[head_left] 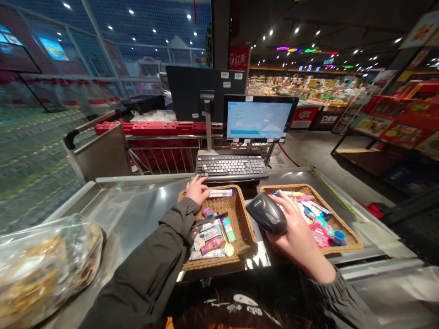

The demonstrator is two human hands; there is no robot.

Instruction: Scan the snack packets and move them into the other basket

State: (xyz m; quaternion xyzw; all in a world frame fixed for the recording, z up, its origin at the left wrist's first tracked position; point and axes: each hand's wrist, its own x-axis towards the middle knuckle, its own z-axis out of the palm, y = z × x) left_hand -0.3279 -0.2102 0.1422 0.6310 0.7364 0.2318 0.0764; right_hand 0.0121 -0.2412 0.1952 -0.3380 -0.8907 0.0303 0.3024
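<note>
My left hand [198, 189] is over the far left rim of a wicker basket [245, 214], fingers stretched toward the near left corner of a black keyboard [233, 166]; whether they touch the keys I cannot tell. It holds nothing visible. Small packets, a lollipop [229, 249] and a green-and-white pack [228, 229] lie in this basket. A long white packet [222, 193] rests at its far end. My right hand [293, 224] grips a black barcode scanner [267, 214] between the two baskets. Beside it, a second wicker basket [346, 230] holds several colourful packets and a blue cap-like piece [339, 237].
A lit monitor [258, 119] and a dark screen's back [188, 91] stand behind the keyboard. Clear bags of food [44, 269] lie left on the metal counter [126, 201]. A shopping cart [161, 155] and red crates stand beyond; boxed goods [404, 119] sit right.
</note>
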